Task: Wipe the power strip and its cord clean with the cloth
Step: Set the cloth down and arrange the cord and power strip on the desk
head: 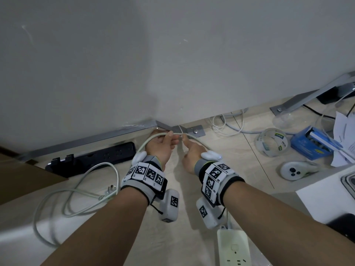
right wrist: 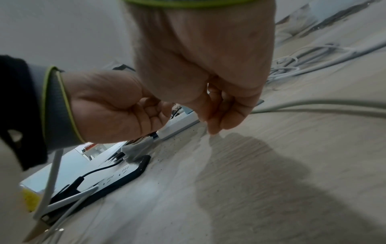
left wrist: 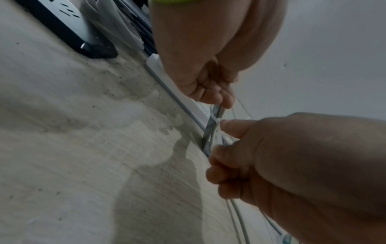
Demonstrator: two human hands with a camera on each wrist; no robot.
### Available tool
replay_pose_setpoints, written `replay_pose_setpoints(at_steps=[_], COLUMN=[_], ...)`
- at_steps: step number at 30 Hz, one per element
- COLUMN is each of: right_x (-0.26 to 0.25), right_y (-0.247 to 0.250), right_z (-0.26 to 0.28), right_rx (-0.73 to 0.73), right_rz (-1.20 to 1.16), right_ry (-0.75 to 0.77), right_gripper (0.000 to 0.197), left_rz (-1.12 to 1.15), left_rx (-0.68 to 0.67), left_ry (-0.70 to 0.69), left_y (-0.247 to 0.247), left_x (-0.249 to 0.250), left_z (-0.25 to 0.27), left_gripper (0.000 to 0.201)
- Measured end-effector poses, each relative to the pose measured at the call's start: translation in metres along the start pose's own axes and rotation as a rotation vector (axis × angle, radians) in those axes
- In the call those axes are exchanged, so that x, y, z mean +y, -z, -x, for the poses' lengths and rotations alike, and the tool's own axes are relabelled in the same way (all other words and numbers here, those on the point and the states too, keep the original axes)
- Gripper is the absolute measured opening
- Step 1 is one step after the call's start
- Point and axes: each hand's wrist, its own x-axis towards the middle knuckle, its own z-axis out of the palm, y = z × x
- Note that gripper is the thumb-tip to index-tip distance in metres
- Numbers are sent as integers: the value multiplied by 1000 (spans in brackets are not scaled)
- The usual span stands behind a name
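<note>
The white power strip point(head: 233, 248) lies at the bottom edge of the head view, below my right forearm. Its pale cord point(head: 80, 191) coils on the floor at the left, ends in a plug point(head: 109, 190), and arcs up to both hands near the wall corner. My left hand point(head: 169, 137) grips the cord with curled fingers. My right hand point(head: 185, 140) pinches the cord just beside it. In the left wrist view the right thumb point(left wrist: 229, 125) presses against a thin white cable tie point(left wrist: 216, 121) on the cord point(left wrist: 240, 217). No cloth shows in either hand.
A black power strip point(head: 96, 157) lies along the wall's metal rail, left of the hands. To the right lie loose white cables point(head: 226, 125), a tape roll point(head: 270, 143), a blue box point(head: 311, 144), a white controller point(head: 295, 169) and papers point(head: 345, 135). A brown board point(head: 23, 181) borders the left.
</note>
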Motion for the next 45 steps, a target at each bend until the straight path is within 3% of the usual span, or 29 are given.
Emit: replay_pose_setpoints(at_steps=[3,8,13,20,27,30,36,41,43,45], right_x=[0,0,-2,9,22,29,46,61,67,71], right_y=[-6,-10,-18,-18,-7,-7,-16,-25,-30,-35], right_z=[3,-8,-7,-11,-9,9,49,86,94,102], right_rx=[82,35,18,-19,-5,30,27,45,49,43], right_rz=[76,237,462,572,350,322,354,411,485,523], right_ry=[-90,-53,133,198,62,28,-9,-37,-51,-66], right_gripper=[50,46,33,27,26,36,41,38,41,44], left_rz=[-46,-60,-9,60,7,-70,-278,-645,-694,-750], left_rx=[6,0,-14,-12,-109,-143,-154,76,181,184], left_ry=[-29,-9,-12,-25,92,106,-2,-351,-479,-541], left_y=[5,8,7,4,9,16,44,90,110,126], left_x=[-2,-2,-1,-1,-17,-22,-28,-34,-38,-46], left_z=[0,-5,-7,-2,10,28,68,97,101,100], left_gripper=[16,13,13,10,5,8,7,18,21,35])
